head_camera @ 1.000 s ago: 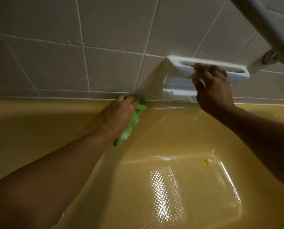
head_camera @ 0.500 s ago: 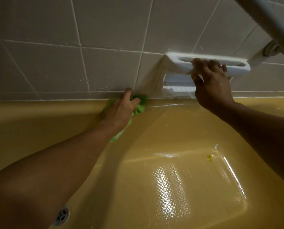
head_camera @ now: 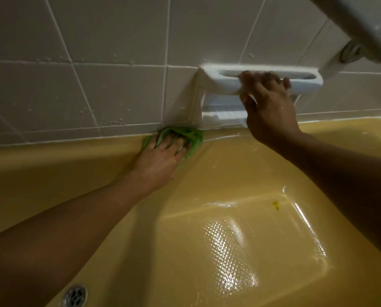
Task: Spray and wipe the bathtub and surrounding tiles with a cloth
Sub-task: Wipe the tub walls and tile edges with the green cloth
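A green cloth (head_camera: 193, 136) lies bunched on the far rim of the yellow bathtub (head_camera: 52, 165), right where the rim meets the grey wall tiles (head_camera: 118, 91). My left hand (head_camera: 163, 154) presses down on the cloth with fingers spread over it. My right hand (head_camera: 269, 107) grips the front bar of the white ceramic soap holder (head_camera: 218, 80) fixed to the tiles, fingers hooked over its top edge. Water drops dot the tiles to the left of the holder. No spray bottle is in view.
The tub floor has a wet, glossy anti-slip patch (head_camera: 234, 251) and a small yellow speck (head_camera: 275, 206). A metal drain (head_camera: 74, 295) sits at the bottom left. A white grab rail (head_camera: 357, 25) runs across the top right corner.
My left hand has flattened onto the cloth and shifted slightly along the rim near the tile joint. My right hand keeps its grip on the soap holder. The view has tilted, showing the drain.
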`<act>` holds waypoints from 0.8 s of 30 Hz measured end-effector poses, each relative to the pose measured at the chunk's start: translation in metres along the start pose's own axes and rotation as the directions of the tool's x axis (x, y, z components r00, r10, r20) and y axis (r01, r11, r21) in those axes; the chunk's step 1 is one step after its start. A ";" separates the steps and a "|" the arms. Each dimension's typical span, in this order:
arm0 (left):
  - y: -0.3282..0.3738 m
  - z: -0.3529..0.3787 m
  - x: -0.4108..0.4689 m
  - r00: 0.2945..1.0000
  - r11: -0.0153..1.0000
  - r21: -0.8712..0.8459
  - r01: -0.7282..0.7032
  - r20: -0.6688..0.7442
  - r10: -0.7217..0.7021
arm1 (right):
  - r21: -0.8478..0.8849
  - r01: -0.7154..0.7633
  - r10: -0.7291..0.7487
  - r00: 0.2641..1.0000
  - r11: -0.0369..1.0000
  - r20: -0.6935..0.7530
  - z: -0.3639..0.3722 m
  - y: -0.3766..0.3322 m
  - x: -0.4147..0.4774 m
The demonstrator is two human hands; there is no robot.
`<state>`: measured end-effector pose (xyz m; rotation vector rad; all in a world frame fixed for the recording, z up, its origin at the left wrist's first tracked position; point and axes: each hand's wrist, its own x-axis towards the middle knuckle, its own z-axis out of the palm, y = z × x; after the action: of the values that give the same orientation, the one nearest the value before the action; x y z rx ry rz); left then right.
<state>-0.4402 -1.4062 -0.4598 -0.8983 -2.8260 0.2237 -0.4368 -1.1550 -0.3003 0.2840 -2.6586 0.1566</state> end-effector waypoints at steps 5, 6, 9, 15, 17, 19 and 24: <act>0.000 -0.010 0.007 0.993 0.988 0.097 -0.116 -0.008 0.117 | 0.000 0.012 -0.012 1.000 1.000 -0.019 0.002 0.001 0.002; 0.005 -0.014 0.014 0.991 0.984 0.116 -0.133 0.012 0.133 | 0.005 0.010 -0.010 1.000 1.000 -0.027 0.002 0.001 0.002; 0.019 -0.021 0.034 0.978 0.967 0.156 -0.201 0.087 0.189 | 0.002 0.011 -0.011 0.999 1.000 -0.038 0.003 0.001 0.002; 0.006 -0.014 0.033 0.980 0.970 0.140 -0.198 0.056 0.192 | -0.033 0.019 -0.020 0.999 0.999 -0.036 0.006 0.005 0.002; -0.009 -0.010 0.026 0.973 0.967 0.114 -0.226 -0.013 0.229 | -0.020 0.013 -0.014 0.999 1.000 -0.033 0.007 0.005 0.002; -0.020 -0.002 0.021 0.968 0.965 0.102 -0.242 -0.043 0.247 | -0.013 0.002 -0.002 1.000 1.000 -0.024 0.007 0.005 0.002; -0.014 0.001 0.023 0.969 0.969 0.093 -0.229 -0.077 0.236 | -0.009 0.001 -0.001 1.000 1.000 -0.022 0.006 0.004 0.002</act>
<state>-0.4668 -1.4049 -0.4558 -1.1898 -2.6074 0.3208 -0.4420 -1.1522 -0.3056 0.2788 -2.6364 0.1473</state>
